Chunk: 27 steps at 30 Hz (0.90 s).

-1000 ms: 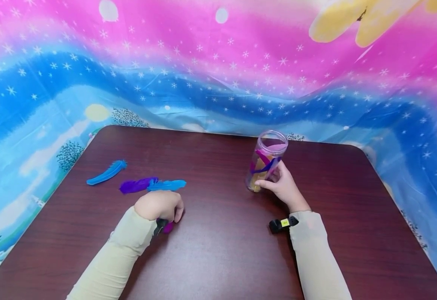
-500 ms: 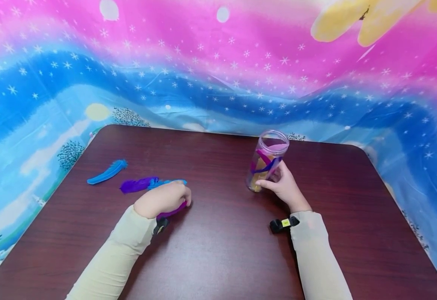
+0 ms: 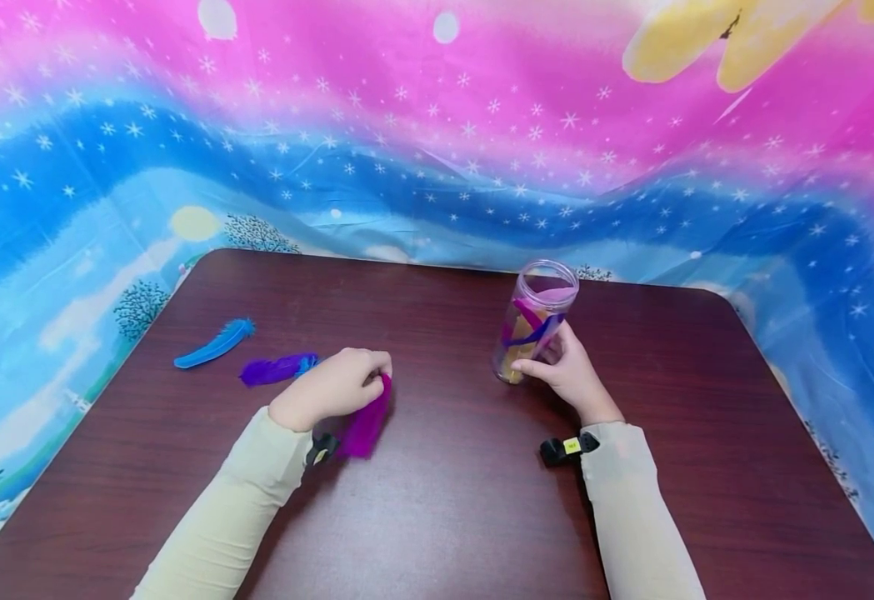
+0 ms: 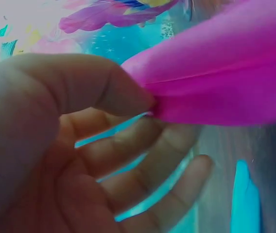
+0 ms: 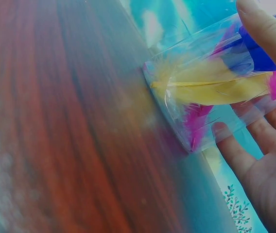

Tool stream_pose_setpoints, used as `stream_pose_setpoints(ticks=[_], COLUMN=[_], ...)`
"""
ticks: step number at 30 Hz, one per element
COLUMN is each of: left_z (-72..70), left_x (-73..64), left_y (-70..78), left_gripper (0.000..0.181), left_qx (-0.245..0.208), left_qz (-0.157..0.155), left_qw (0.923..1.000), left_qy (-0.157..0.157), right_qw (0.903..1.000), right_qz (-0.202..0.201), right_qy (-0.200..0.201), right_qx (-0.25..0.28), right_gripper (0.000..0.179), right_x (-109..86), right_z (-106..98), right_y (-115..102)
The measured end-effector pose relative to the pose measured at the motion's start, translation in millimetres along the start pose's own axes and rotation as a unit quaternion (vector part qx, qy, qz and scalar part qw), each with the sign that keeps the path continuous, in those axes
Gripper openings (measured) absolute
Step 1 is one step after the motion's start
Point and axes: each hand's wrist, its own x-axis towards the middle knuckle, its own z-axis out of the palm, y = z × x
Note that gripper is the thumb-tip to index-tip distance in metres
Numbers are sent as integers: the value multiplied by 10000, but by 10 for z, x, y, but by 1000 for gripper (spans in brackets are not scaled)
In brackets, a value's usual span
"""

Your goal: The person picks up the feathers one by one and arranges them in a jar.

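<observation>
My left hand (image 3: 339,385) pinches one end of a magenta feather (image 3: 365,427) between thumb and index finger, just above the table. The left wrist view shows the other fingers spread apart below that pinch. At the right, my right hand (image 3: 575,379) holds a clear open jar (image 3: 521,290), thumb on one side and fingers on the other. The jar stands on the table, tilted slightly in the head view. Inside it are a yellow feather (image 5: 211,90) and pieces of magenta and dark blue feather.
Beyond the left hand lies a purple feather (image 3: 272,370); a blue feather (image 3: 307,364) at its end is mostly hidden by that hand. Another blue feather (image 3: 215,344) lies farther left. A printed cloth (image 3: 407,192) hangs behind the brown table (image 3: 437,517).
The left hand has picked up the magenta feather from the table and moved slightly right and away, covering more of the blue feather. The right hand and jar stay in place.
</observation>
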Motion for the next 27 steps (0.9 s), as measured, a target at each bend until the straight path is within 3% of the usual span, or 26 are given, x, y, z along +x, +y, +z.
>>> stream_pose_setpoints(ticks=[5,13,16,22,27], left_z=[34,124,155,187,190], left_x=[38,82,103,133,140], left_y=[-44,-57,-42,-12,4], left_gripper=[11,13,12,12,13], left_qx=[-714,-1907,-2473,-3523,-3917], left_qz=[-41,-380,-459,-542,-596], left_qw=[9970,9780,9646,9309,9138], left_qy=[306,755,791,804,897], right_qw=[10000,9999,9999,10000,9999], right_qz=[23,118,118,49,70], right_qy=[-21,-32,-45,-56,-61], right_qx=[-1,-26,-32,-66,-47], right_gripper=[84,85,86,86,85], right_x=[0,3,7,6,-3], right_z=[-1,-3,-6,-9,-13], right_y=[1,-1,3,5,7])
